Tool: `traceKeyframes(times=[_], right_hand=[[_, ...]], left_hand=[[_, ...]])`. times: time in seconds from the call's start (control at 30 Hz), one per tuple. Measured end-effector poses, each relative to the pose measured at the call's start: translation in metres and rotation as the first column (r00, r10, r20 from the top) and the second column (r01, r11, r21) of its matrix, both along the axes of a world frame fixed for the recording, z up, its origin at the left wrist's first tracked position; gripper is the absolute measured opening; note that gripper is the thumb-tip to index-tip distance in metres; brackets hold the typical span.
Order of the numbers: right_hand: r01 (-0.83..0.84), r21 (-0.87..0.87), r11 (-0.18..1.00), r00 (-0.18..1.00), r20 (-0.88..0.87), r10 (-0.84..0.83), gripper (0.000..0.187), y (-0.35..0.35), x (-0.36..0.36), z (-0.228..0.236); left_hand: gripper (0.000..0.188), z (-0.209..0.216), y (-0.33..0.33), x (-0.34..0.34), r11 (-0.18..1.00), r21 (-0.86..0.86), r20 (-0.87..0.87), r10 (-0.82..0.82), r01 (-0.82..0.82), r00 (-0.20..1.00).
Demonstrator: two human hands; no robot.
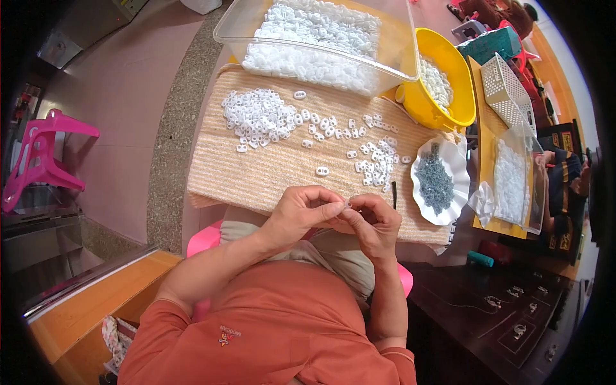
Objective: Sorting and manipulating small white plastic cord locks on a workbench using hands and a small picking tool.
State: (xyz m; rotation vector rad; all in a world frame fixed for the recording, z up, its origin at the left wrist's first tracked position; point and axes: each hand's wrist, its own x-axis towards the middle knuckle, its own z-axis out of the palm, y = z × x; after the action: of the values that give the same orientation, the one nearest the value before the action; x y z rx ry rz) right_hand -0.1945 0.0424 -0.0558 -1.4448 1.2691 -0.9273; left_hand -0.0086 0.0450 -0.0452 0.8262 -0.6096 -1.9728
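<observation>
Two bare hands meet at center of frame, just past the near edge of a table covered w/ a striped tan cloth (256, 173). L hand (301, 215) and R hand (374, 224) are both pinched narrow, thumb to forefinger, fingertips touching around a small pale piece (347, 204); it's mostly hidden, so can't tell its exact shape or which hand bears more of the hold.

Step in hand, as I'd judge it: fine two-handed fingertip work on that one piece. Next move seems to call for a steady pinch on one side w/ small, exact pressure or a turn from the other.

Above the hands, a lone white two-holed tab (322, 171) lies flat on the cloth. A big pile of similar tabs (258, 117) sits upper L of center; a smaller pile (377, 163) is R of center, w/ loose ones scattered btwn. A short dark strip (394, 195) lies near the R hand. Farther R: a white wavy-rimmed dish (420, 208) of small gray-green parts (435, 183). Top of frame: a clear bin (399, 38) full of white pcs, plus a yellow bucket (463, 77) to its R.
</observation>
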Motion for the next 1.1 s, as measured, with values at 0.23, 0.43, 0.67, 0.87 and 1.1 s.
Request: traceKeyframes(times=[0.23,0.43,0.67,0.87,1.1], right_hand=[[-0.088,-0.030,0.996,0.964,-0.256,0.078,0.020,-0.007,0.004,0.018],[-0.276,-0.276,0.921,0.938,-0.285,0.196,0.013,-0.013,0.011,0.029],[-0.251,-0.282,0.926,0.931,-0.332,0.152,0.011,-0.007,0.011,0.026],[-0.308,-0.325,0.894,0.923,-0.331,0.197,0.012,-0.008,0.012,0.030],[-0.270,-0.245,0.931,0.934,-0.300,0.192,0.015,-0.003,0.019,0.035]], left_hand=[[0.014,-0.007,0.001,0.003,0.999,0.020,-0.013,-0.035,0.036,0.999],[0.014,-0.003,0.000,0.004,0.999,0.003,-0.017,-0.042,0.042,0.999],[0.013,-0.006,0.000,0.005,0.996,0.069,-0.087,-0.056,0.062,0.995],[0.018,-0.007,-0.001,0.006,0.993,0.079,-0.093,-0.079,0.086,0.993],[0.014,-0.005,0.000,0.004,0.988,0.141,-0.115,-0.047,0.063,0.992]])
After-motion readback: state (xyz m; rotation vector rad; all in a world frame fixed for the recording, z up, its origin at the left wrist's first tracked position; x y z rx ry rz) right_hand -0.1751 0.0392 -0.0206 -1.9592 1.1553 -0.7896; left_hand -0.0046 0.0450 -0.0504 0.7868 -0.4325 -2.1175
